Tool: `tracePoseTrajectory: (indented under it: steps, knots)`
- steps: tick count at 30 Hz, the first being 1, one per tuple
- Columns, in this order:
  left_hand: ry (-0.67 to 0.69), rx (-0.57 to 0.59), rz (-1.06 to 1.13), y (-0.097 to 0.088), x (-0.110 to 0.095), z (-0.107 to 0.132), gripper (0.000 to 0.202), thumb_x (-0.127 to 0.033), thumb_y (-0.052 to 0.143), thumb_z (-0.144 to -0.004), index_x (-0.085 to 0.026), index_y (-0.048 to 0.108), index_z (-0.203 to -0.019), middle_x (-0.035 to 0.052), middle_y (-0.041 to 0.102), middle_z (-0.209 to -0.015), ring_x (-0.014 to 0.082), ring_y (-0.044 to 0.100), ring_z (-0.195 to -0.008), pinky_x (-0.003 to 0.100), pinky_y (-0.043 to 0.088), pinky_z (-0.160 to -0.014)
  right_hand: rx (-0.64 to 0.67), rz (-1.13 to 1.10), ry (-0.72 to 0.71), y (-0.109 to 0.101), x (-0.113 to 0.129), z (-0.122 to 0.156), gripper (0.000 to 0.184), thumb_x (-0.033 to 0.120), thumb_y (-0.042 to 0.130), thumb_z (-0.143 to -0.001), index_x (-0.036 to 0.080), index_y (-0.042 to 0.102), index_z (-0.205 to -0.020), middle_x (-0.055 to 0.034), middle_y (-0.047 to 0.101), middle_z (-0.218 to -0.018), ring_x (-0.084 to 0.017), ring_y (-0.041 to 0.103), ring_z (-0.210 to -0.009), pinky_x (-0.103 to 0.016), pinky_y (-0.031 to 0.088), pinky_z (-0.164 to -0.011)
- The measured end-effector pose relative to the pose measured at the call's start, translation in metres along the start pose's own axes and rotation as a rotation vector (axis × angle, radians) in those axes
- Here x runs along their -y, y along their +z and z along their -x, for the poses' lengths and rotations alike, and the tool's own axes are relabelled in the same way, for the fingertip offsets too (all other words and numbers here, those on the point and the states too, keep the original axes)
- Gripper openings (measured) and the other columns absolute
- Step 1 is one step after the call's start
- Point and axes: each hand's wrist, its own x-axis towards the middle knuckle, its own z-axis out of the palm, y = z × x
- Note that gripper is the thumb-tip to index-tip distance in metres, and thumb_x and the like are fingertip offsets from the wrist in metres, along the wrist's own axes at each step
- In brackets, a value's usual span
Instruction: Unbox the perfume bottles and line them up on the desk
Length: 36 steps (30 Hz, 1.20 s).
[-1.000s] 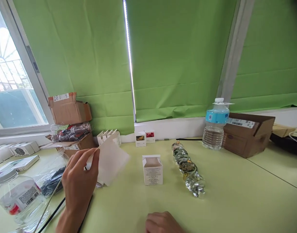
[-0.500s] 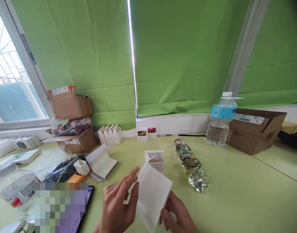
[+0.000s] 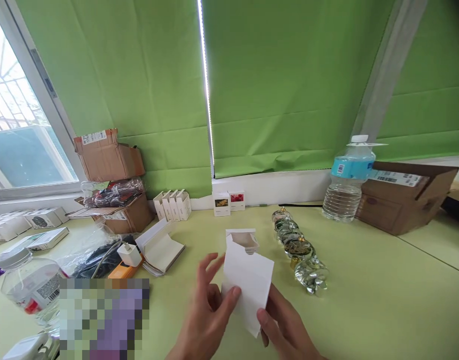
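A flat white paper carton (image 3: pixel 248 285), with a notch at its top edge, is held up in front of me, tilted. My right hand (image 3: pixel 285 325) pinches its lower right edge, thumb in front and fingers behind. At the left edge, my left hand (image 3: pixel 209 310) has its thumb pressed on the carton's face; its index finger is raised, and the other fingers are partly hidden. Just behind the carton stands an open-topped white box (image 3: pixel 241 235), its lower part covered. To the right lies a row of shiny foil packets (image 3: pixel 297 250).
Folded white cartons (image 3: pixel 164 250) lie at left, near a white charger (image 3: pixel 129 255) and a plastic bottle (image 3: pixel 32 287). Several slim white boxes (image 3: pixel 173 205) and two small picture boxes (image 3: pixel 222 204) stand by the wall. A water bottle (image 3: pixel 344 192) and brown box (image 3: pixel 402 202) are at right.
My left hand has moved right, and its thumb now presses on the carton's face. The carton has turned more upright and shifted slightly right. The camera view has shifted a little.
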Motion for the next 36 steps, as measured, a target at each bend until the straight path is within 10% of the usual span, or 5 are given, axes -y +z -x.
tracePoseTrajectory:
  steps: [6,14,24,30,36]
  knots:
    - [-0.080,0.095,-0.002,-0.009,0.013,-0.013,0.047,-0.048,0.057,-0.083,-0.024,0.048,-0.123,-0.0009,0.062,-0.075,0.0072,0.049,-0.048,0.019,0.039,-0.041,-0.019,0.151,0.118,-0.005,0.004,-0.008,0.057,0.049,0.048,-0.090,0.025,0.033,-0.138,-0.0102,0.061,-0.110,-0.020,0.060,-0.081,-0.029,0.051,-0.061]
    - [-0.069,0.200,-0.133,-0.011,0.036,-0.020,0.040,-0.050,0.060,-0.081,-0.020,0.059,-0.108,0.0000,0.058,-0.069,0.0100,0.050,-0.054,0.021,0.042,-0.048,-0.013,0.476,-0.069,-0.012,0.014,-0.014,0.044,0.041,0.049,-0.090,0.024,0.049,-0.131,-0.0104,0.055,-0.126,-0.026,0.050,-0.117,-0.040,0.042,-0.099]
    - [-0.117,0.459,0.030,-0.021,0.059,-0.027,0.059,-0.059,0.061,-0.077,-0.017,0.054,-0.119,-0.0014,0.054,-0.069,0.0075,0.043,-0.051,0.021,0.035,-0.047,0.131,0.329,0.037,-0.027,0.011,-0.024,0.031,0.039,0.064,-0.080,0.017,0.062,-0.103,-0.0022,0.064,-0.085,-0.014,0.055,-0.071,-0.022,0.043,-0.059]
    - [0.058,0.083,-0.059,-0.029,0.044,-0.038,0.054,-0.063,0.031,-0.088,-0.021,0.054,-0.114,0.0002,0.053,-0.071,0.0134,0.051,-0.059,0.025,0.043,-0.053,0.125,0.424,0.015,-0.029,0.018,-0.022,0.024,0.038,0.070,-0.074,0.017,0.064,-0.085,0.0010,0.058,-0.076,-0.010,0.046,-0.062,-0.021,0.034,-0.053]
    - [0.357,-0.003,-0.477,-0.027,0.008,-0.065,0.033,-0.041,0.054,-0.087,-0.030,0.053,-0.118,0.0055,0.047,-0.133,0.0229,0.051,-0.113,0.037,0.046,-0.092,0.161,0.426,-0.035,-0.027,0.018,-0.017,0.035,0.040,0.074,-0.070,0.019,0.064,-0.096,0.0016,0.061,-0.079,-0.011,0.048,-0.065,-0.021,0.035,-0.056]
